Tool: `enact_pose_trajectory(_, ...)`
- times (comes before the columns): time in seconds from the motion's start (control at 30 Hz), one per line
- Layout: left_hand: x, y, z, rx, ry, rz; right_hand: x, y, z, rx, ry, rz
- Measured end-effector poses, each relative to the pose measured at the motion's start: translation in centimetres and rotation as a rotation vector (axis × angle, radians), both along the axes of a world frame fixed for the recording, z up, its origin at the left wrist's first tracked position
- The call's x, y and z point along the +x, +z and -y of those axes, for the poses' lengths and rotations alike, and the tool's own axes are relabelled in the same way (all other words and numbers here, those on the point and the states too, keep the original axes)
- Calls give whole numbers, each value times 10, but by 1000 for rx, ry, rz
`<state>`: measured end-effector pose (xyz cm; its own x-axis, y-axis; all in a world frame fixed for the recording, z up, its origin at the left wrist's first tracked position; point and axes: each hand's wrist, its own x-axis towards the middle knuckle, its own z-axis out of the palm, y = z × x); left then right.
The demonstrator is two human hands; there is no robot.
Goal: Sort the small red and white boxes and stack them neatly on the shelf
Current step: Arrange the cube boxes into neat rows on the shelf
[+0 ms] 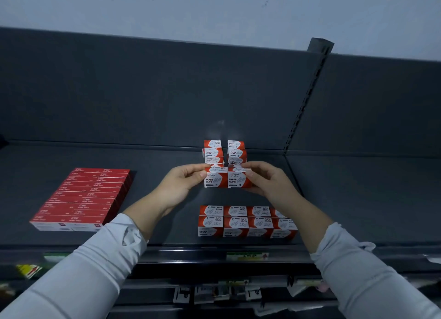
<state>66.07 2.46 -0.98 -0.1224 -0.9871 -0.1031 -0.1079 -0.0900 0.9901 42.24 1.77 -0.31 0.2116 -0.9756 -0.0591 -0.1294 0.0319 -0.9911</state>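
Gripping two red-white paper-clip boxes (228, 179), side by side.

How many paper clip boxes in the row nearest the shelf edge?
4, side by side: leftmost box, second box, third box, rightmost box by the right forearm; more may be hidden.

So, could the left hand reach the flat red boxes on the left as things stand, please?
Probably yes: nothing stands between the left hand and the flat red boxes, though it pinches a paper clip box that it must set down first.
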Motion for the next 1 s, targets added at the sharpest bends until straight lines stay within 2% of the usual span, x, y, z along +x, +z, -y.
enact_pose_trajectory(0.17, 2, 0, 3, 12, 8, -97, 3, 0, 4, 15, -31, 32)
enact_pose_trajectory(0.33, 6, 0, 8, 1, -3, -70, 5, 3, 6, 31, -49, 76)
enact_pose_trajectory(0.6, 1, 5, 12, -7, -25, -154, 1, 9, 6, 36, -57, 144)
enact_pose_trajectory(1.0, -7, 4, 18, -10, -19, -185, -7, 12, 6, 14, -40, 183)
